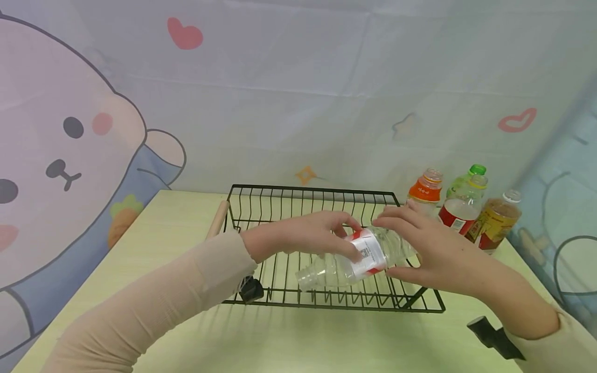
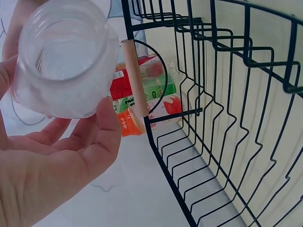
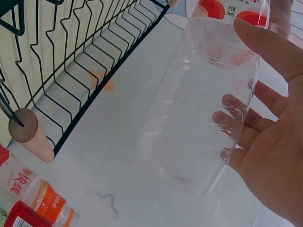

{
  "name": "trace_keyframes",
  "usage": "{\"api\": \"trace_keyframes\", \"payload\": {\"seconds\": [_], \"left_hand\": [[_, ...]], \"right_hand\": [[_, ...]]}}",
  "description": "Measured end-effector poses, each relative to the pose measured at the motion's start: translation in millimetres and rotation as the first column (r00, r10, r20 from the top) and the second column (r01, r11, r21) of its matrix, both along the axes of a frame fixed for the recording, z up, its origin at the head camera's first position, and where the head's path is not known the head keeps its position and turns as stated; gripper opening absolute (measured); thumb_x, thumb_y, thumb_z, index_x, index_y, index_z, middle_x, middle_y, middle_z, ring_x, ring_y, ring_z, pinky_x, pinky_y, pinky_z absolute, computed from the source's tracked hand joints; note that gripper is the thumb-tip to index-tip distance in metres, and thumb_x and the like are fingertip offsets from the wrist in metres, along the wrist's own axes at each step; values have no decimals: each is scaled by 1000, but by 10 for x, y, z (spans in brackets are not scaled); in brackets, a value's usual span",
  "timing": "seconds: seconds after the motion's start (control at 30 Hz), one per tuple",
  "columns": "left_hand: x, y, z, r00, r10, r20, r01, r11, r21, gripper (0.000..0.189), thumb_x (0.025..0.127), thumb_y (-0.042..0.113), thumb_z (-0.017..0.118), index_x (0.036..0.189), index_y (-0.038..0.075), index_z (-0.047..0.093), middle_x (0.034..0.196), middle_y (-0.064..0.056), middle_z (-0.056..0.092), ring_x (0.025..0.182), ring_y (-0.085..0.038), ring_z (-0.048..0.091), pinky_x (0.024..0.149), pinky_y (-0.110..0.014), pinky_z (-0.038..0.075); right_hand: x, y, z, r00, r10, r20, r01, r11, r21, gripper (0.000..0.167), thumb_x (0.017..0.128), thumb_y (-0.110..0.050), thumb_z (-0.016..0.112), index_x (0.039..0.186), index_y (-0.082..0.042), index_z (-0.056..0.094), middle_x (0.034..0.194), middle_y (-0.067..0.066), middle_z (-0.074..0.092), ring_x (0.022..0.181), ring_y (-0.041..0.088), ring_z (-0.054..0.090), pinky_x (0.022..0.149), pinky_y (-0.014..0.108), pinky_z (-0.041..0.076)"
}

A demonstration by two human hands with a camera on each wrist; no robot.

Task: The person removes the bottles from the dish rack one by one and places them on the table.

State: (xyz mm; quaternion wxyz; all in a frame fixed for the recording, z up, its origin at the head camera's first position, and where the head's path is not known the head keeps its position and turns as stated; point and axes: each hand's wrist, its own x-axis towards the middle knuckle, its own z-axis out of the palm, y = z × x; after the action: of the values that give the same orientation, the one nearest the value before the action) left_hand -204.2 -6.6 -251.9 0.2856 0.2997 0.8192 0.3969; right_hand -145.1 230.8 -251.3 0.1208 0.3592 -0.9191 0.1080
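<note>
A clear plastic bottle point(image 1: 333, 272) with a white-and-red label is held tilted over the wire rack point(image 1: 312, 189), its capless mouth toward the lower left. My left hand point(image 1: 322, 234) grips it around the label and shoulder. In the left wrist view the open bottle mouth point(image 2: 66, 54) faces the camera, between thumb and fingers. My right hand point(image 1: 440, 251) holds the base half. In the right wrist view its thumb point(image 3: 265, 40) lies at the label's edge, and its other fingertips show through the clear wall.
Right of the rack stand several bottles: one with an orange neck point(image 1: 425, 190), a red-labelled one point(image 1: 459, 212), a green one behind, and a yellow-labelled one point(image 1: 494, 220). A wooden handle point(image 1: 217, 220) is on the rack's left end. A patterned curtain point(image 1: 289, 103) hangs behind the table.
</note>
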Motion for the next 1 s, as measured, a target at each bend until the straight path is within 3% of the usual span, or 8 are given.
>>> {"api": "trace_keyframes", "payload": {"seconds": [0.17,0.3,0.4,0.7,0.83,1.0], "left_hand": [[2,8,-28,1000,4,6,-4,1000,10,50,85,27,71,129,15,52,105,-1,64,90,-18,60,70,-31,50],[13,6,-57,1000,5,14,-5,1000,21,48,85,26,70,128,14,52,102,-1,65,87,-17,59,67,-29,49],[17,1,-84,1000,9,17,-10,1000,22,49,85,27,70,129,14,52,103,-1,65,89,-17,60,68,-29,50],[8,-27,-94,999,15,29,-16,999,36,55,85,30,71,133,14,49,107,-2,64,94,-18,62,73,-33,53],[12,-46,-68,999,22,35,-24,998,58,59,85,30,72,136,14,47,111,-4,64,95,-18,62,75,-33,53],[21,-79,-30,999,26,36,-29,997,76,61,85,31,72,138,16,45,112,-3,65,96,-19,62,77,-33,52]], "right_hand": [[-15,-22,-43,1000,-7,23,7,1000,11,67,72,-27,86,130,-18,54,129,-5,52,124,26,47,98,55,44],[-33,-28,-78,999,-11,35,10,1000,30,64,73,-30,85,129,-18,55,127,-6,54,117,20,52,96,48,48],[-39,-26,-102,999,-17,30,16,999,47,62,74,-33,84,128,-18,56,125,-7,54,111,15,51,84,38,55],[-47,-30,-104,1000,-12,-2,12,999,44,61,73,-32,84,126,-18,58,124,-4,56,109,17,55,84,41,55],[-42,-20,-82,1000,-6,-4,6,1000,19,61,73,-27,85,126,-17,57,124,-4,56,112,20,55,97,51,46],[-32,3,-61,1000,-25,-13,25,1000,1,62,72,-25,85,126,-17,56,124,-3,55,111,21,55,93,51,49]]}}
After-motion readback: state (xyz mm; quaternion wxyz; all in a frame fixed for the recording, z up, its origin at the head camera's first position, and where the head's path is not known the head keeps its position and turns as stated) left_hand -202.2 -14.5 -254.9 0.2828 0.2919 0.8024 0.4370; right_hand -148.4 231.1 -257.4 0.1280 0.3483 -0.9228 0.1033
